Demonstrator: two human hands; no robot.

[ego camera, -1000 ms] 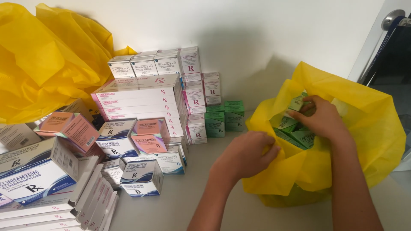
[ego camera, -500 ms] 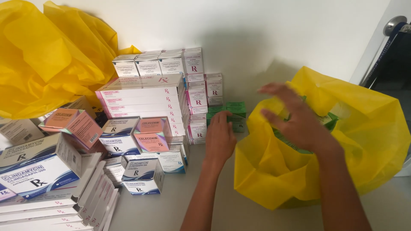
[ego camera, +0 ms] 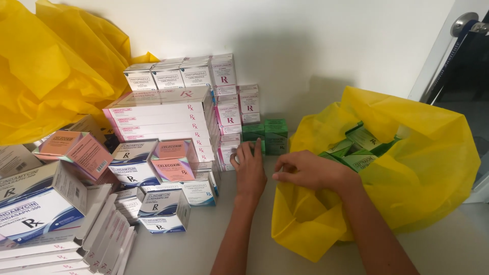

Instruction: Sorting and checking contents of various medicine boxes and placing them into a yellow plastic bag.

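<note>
On the far left of the table [ego camera: 219,244] a crumpled yellow bag [ego camera: 56,76] lies behind my stacks of white and pink medicine boxes [ego camera: 163,114], with flattened cartons in front. Just right of those stacks stand the small green boxes [ego camera: 267,133], and my left hand [ego camera: 249,170] now lies flat on the table against them, fingers [ego camera: 247,153] straight and together, gripping nothing. Half a second ago that hand was only reaching there, so I judge the green row has just been squared up. My right hand [ego camera: 310,172] was lifted and spread over the open yellow bag [ego camera: 407,173] then; now it has dropped to the near rim, fingertips pinched on the plastic. More green boxes [ego camera: 359,153] show inside that bag, so I judge there is unpacking left to do.
</note>
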